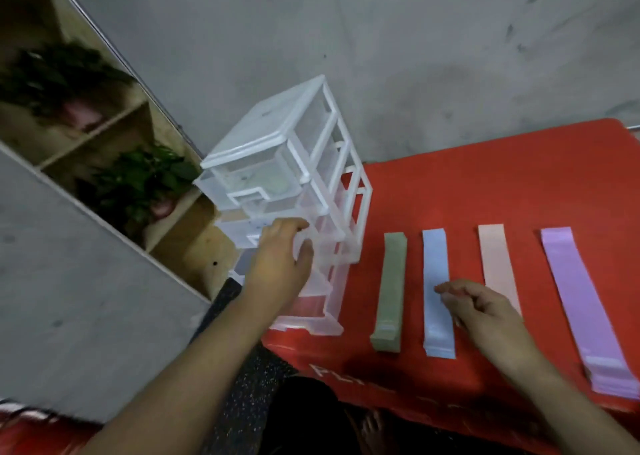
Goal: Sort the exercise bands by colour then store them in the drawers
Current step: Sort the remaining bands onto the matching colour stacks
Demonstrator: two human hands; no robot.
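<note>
A clear plastic drawer unit with a white frame stands on the left end of the red table, with several drawers pulled out to different lengths. My left hand holds the front of one of the lower drawers, thumb on its right side. Four stacks of bands lie side by side to the right: green, blue, peach and purple. My right hand hovers with loosely curled fingers over the blue stack's lower half; whether it touches is unclear.
A wooden shelf unit with potted plants stands left of the table against the grey wall. The lowest drawer juts out to the table's front edge. A foot shows on the dark floor below.
</note>
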